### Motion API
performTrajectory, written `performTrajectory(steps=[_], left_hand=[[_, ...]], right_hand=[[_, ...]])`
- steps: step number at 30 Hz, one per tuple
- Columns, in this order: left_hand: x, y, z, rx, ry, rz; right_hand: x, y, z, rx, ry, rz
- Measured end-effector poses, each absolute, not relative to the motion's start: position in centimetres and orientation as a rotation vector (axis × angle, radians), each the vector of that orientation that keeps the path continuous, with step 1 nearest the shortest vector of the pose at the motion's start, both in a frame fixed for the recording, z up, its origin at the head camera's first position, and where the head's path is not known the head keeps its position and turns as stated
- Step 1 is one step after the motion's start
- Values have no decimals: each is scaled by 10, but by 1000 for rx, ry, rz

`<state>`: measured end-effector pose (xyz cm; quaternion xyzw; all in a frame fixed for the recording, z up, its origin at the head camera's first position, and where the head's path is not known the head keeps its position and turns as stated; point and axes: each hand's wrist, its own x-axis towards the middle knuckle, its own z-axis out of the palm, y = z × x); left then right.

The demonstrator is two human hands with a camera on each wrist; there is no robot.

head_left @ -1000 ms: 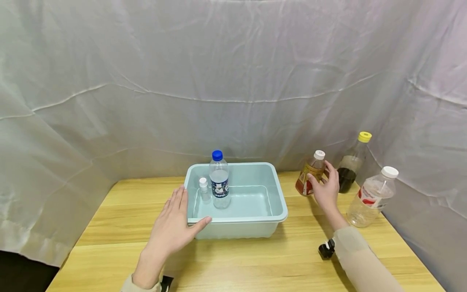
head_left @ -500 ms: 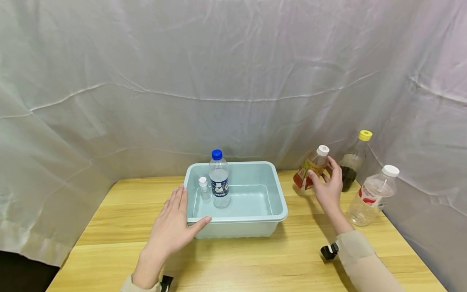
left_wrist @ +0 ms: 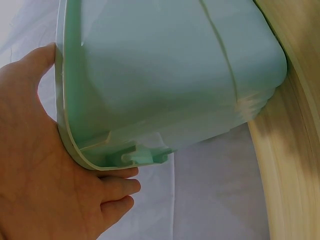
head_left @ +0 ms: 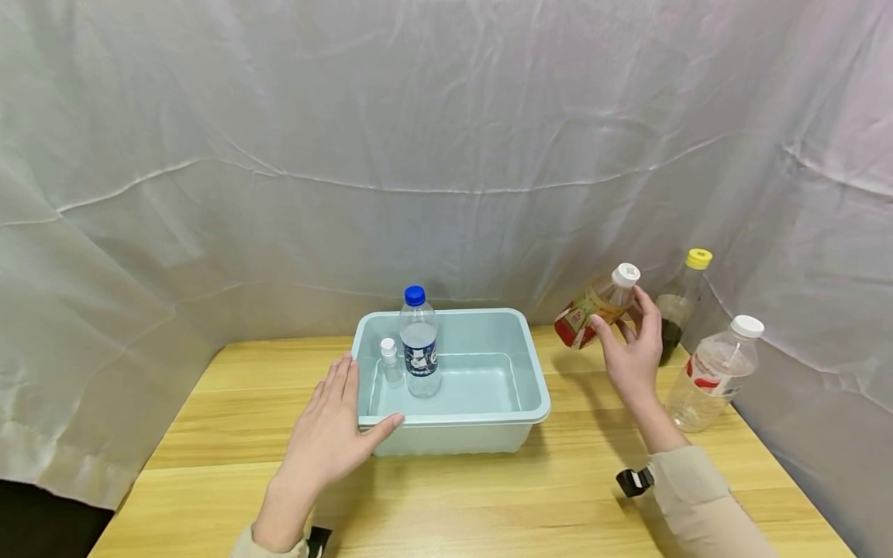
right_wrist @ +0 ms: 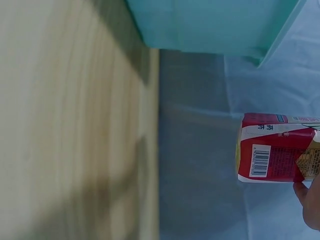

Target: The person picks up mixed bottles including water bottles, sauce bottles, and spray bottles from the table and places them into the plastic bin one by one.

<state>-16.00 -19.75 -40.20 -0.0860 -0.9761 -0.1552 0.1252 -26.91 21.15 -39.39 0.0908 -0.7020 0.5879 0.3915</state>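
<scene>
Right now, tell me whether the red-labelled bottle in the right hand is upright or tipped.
Tipped. The red-labelled bottle leans with its white cap up to the right, gripped by the right hand, off the table.

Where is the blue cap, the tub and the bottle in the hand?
Blue cap (head_left: 415, 295), head view, its top.
Tub (head_left: 453, 419), head view, front rim.
Held bottle (head_left: 584, 315), head view, its red label.

The left hand (head_left: 328, 435) lies flat with its 4 fingers straight and close together, thumb spread out to the right, forearm reaching forward from the lower edge. The right hand (head_left: 631, 358) is raised higher and further forward, wrist bent back, its fingers (head_left: 651, 311) and thumb curled in a grip, with a beige sleeve covering the forearm behind it
</scene>
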Motion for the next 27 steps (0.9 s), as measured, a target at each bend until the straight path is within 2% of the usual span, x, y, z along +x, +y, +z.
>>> performTrajectory(steps=[10,27], left_hand=[[-159,-198,-402,-253,-2839,-452],[-160,-198,-402,-244,-2851,-440]], right_hand=[[-284,210,-392,367,-1675,1478],[-274,171,-370,661,-1611,1514]])
